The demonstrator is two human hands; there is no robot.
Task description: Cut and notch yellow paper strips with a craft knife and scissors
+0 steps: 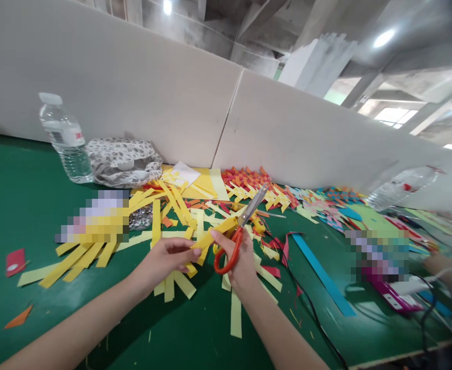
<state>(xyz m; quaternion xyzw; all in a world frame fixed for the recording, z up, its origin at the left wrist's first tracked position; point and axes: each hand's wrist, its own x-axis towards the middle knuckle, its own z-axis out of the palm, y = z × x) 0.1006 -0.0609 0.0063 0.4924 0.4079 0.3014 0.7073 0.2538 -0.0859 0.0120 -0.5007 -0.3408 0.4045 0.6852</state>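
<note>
My left hand [167, 263] pinches the near end of a yellow paper strip [213, 235] between thumb and fingers. The strip slants up and right to the scissors. In my right hand [245, 270] are scissors with orange-red handles [253, 206], their metal blades pointing up and away from me. The strip's far end meets the scissors near the pivot; whether the blades are on it I cannot tell. Below and around both hands lie loose pale yellow strips [236, 313]. A fan of deeper yellow strips [75, 262] spreads out on the left.
A water bottle [69, 141] and a patterned cloth bag [125, 162] stand at the back left of the green table [195, 339]. Woven paper pieces [245, 182] line the partition [152, 77]. A black cable [310, 308], a blue strip [324, 275] and another person's hand [441, 264] are rightward.
</note>
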